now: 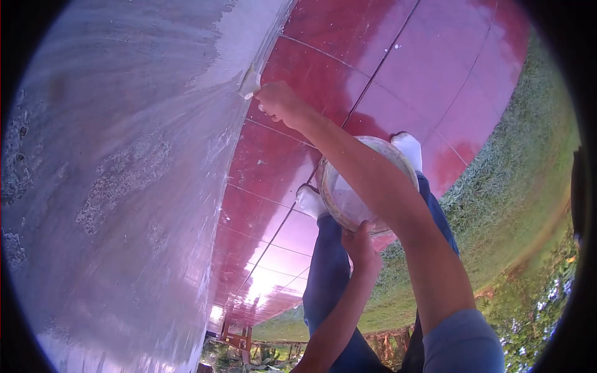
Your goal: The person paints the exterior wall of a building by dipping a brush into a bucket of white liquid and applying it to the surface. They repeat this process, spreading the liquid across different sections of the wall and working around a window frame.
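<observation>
A light-coloured flat tool, perhaps a brush or scraper (250, 84), is in my right hand (278, 101), its edge against the bottom of the wall (124, 155) where the wall meets the floor. My fingers are wrapped round its handle. Lower down, my left hand (362, 244) grips the near rim of a round bucket (339, 211) with pale stuff inside. My right forearm crosses over the bucket and hides part of it. The wall has a whitish, streaked coat with rough, bare patches.
Red glossy floor tiles (305, 68) run beside the wall. My feet in white footwear (310, 201) stand on either side of the bucket. Grass (491, 205) borders the tiles on the right. Wooden furniture (239, 339) and plants show at the bottom.
</observation>
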### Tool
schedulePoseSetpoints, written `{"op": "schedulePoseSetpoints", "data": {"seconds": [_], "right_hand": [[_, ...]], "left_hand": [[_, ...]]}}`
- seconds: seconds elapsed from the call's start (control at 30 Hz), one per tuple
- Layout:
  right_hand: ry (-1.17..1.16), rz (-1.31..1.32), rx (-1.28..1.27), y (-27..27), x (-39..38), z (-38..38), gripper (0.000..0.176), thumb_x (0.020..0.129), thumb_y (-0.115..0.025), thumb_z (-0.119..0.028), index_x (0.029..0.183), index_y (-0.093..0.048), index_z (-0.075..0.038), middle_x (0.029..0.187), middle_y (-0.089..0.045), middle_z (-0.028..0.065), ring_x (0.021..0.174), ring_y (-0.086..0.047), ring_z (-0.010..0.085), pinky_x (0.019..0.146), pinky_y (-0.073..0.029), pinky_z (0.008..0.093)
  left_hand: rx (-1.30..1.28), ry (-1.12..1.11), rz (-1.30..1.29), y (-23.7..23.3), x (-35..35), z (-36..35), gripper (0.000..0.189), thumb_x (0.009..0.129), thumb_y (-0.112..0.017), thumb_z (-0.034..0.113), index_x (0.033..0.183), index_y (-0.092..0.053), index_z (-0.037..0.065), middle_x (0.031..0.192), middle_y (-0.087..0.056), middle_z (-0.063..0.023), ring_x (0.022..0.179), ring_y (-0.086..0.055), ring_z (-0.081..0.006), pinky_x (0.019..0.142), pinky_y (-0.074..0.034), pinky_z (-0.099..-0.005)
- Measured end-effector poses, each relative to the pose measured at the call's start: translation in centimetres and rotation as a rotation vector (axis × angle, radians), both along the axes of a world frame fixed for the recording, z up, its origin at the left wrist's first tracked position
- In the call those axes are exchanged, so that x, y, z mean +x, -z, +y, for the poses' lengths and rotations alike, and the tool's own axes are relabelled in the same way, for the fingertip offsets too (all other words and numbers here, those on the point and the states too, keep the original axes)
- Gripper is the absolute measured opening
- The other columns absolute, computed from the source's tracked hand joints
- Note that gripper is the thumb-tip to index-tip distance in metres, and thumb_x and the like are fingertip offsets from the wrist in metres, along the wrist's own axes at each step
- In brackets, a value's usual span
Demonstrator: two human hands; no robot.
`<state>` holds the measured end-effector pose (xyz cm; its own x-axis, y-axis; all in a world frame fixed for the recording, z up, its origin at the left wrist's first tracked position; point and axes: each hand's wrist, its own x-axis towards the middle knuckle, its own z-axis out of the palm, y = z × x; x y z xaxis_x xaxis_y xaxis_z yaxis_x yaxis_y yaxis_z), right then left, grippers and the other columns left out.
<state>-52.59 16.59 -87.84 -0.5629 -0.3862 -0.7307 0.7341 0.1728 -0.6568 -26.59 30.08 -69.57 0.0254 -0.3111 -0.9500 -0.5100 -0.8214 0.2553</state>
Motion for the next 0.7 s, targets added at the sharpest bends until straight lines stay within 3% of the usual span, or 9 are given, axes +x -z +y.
{"op": "schedulePoseSetpoints", "data": {"seconds": [0.03, 0.1, 0.17, 0.33, 0.43, 0.5, 0.6, 0.67, 0.7], "right_hand": [[-0.097, 0.175, 0.017, -0.9, -0.2, -0.3, 0.017, 0.096, -0.053, -0.015, 0.094, -0.063, -0.002, 0.063, -0.047, 0.0001, 0.048, -0.036, 0.0065, 0.04, -0.027, 0.0265], [0.148, -0.13, -0.199, -11.0, -0.8, 3.3, 0.023, 0.094, -0.056, -0.017, 0.092, -0.069, 0.002, 0.061, -0.054, 0.0043, 0.049, -0.048, 0.0127, 0.044, -0.037, 0.0307], [0.104, -0.167, -0.239, -17.4, -1.1, 6.1, 0.024, 0.096, -0.057, -0.019, 0.1, -0.069, 0.002, 0.062, -0.052, 0.0013, 0.054, -0.046, 0.0093, 0.048, -0.036, 0.0268], [0.137, 0.115, -0.735, -25.6, -0.7, 9.6, 0.032, 0.099, -0.059, -0.028, 0.109, -0.068, 0.001, 0.064, -0.044, -0.0027, 0.055, -0.038, 0.007, 0.052, -0.031, 0.0252], [0.103, 0.296, -0.727, -21.0, -0.9, 7.9, 0.031, 0.102, -0.051, -0.029, 0.112, -0.065, -0.002, 0.062, -0.036, -0.0057, 0.052, -0.028, 0.0042, 0.048, -0.022, 0.0225], [0.067, 0.197, -0.547, -14.5, -1.2, 5.7, 0.032, 0.102, -0.052, -0.031, 0.111, -0.066, -0.003, 0.063, -0.037, -0.0056, 0.051, -0.028, 0.0046, 0.049, -0.023, 0.0216], [0.004, -0.041, -0.422, -1.8, -0.4, 4.8, 0.026, 0.098, -0.056, -0.023, 0.109, -0.07, -0.004, 0.062, -0.042, -0.0037, 0.054, -0.035, 0.0058, 0.048, -0.029, 0.0238], [-0.008, -0.1, -0.342, 2.1, 0.3, 5.2, 0.026, 0.097, -0.055, -0.023, 0.108, -0.07, -0.005, 0.063, -0.045, -0.0031, 0.055, -0.038, 0.0066, 0.048, -0.03, 0.0248], [-0.037, -0.078, -0.075, 3.4, 0.6, 5.4, 0.029, 0.096, -0.055, -0.025, 0.106, -0.07, -0.003, 0.065, -0.052, 0.0015, 0.058, -0.048, 0.0116, 0.051, -0.037, 0.0285]], "left_hand": [[0.001, -0.003, 0.005, -0.1, 0.2, 0.0, 0.044, 0.071, -0.064, 0.0, 0.114, -0.055, -0.001, 0.108, -0.061, -0.008, 0.1, -0.06, -0.0205, 0.087, -0.047, -0.0337], [-0.047, 0.016, 0.032, -0.2, 0.3, 0.4, 0.042, 0.07, -0.064, -0.001, 0.111, -0.056, -0.001, 0.107, -0.061, -0.0076, 0.099, -0.06, -0.0199, 0.087, -0.046, -0.0325], [-0.05, 0.025, 0.034, -0.2, 0.7, 0.8, 0.042, 0.07, -0.064, -0.001, 0.111, -0.056, -0.001, 0.107, -0.062, -0.0077, 0.099, -0.06, -0.0196, 0.086, -0.046, -0.0318], [-0.028, 0.008, 0.073, -0.8, 0.9, 1.0, 0.044, 0.069, -0.063, -0.004, 0.113, -0.057, -0.002, 0.108, -0.062, -0.0083, 0.099, -0.06, -0.0194, 0.087, -0.046, -0.0315], [-0.013, -0.042, 0.071, -0.8, 0.9, 1.0, 0.046, 0.069, -0.062, -0.005, 0.115, -0.057, -0.002, 0.109, -0.062, -0.0087, 0.099, -0.061, -0.0196, 0.087, -0.046, -0.031], [0.025, -0.087, 0.062, -1.2, 0.5, 0.7, 0.048, 0.07, -0.062, -0.004, 0.117, -0.056, -0.003, 0.109, -0.063, -0.0089, 0.099, -0.061, -0.0205, 0.088, -0.047, -0.0314], [-0.001, -0.047, 0.079, -0.3, 1.9, 1.0, 0.05, 0.07, -0.062, -0.004, 0.119, -0.054, -0.003, 0.109, -0.062, -0.0094, 0.1, -0.061, -0.0216, 0.089, -0.047, -0.0323], [-0.017, -0.063, 0.089, -0.2, 2.1, 1.3, 0.051, 0.07, -0.063, -0.003, 0.12, -0.053, -0.004, 0.11, -0.062, -0.0096, 0.1, -0.061, -0.022, 0.089, -0.047, -0.0327], [-0.024, -0.082, 0.101, -0.2, 2.2, 1.4, 0.052, 0.07, -0.063, -0.003, 0.122, -0.052, -0.004, 0.111, -0.062, -0.0099, 0.1, -0.061, -0.0223, 0.089, -0.047, -0.033]]}}
